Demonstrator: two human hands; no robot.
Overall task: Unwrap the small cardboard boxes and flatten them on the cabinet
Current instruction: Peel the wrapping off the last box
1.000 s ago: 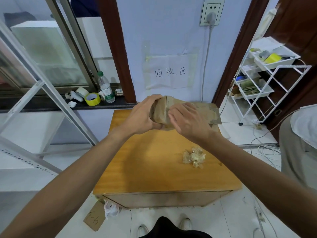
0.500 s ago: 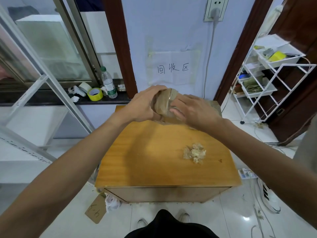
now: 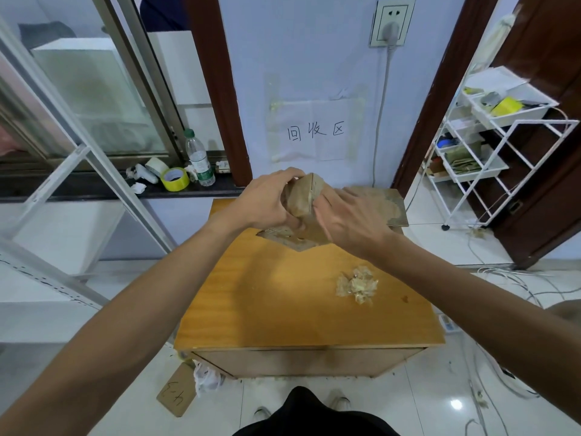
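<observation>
Above the far part of the wooden cabinet [image 3: 283, 294] I hold a small brown cardboard box [image 3: 303, 199], half collapsed, with a flap [image 3: 292, 239] spread down onto the cabinet top. My left hand [image 3: 264, 202] grips its left side, fingers curled over the top edge. My right hand [image 3: 349, 220] grips its right side, covering that face. A flattened cardboard sheet [image 3: 382, 202] lies at the cabinet's back right corner, partly behind my right hand.
A crumpled wad of peeled tape [image 3: 356, 284] lies on the cabinet's right half. A window ledge at left holds a yellow tape roll [image 3: 175, 178] and a water bottle [image 3: 198, 158]. A white wire rack [image 3: 490, 143] stands at right. A cardboard scrap [image 3: 177, 391] lies on the floor.
The box has folded further between my hands and a flap now spreads onto the cabinet top. Both hands stay on the box.
</observation>
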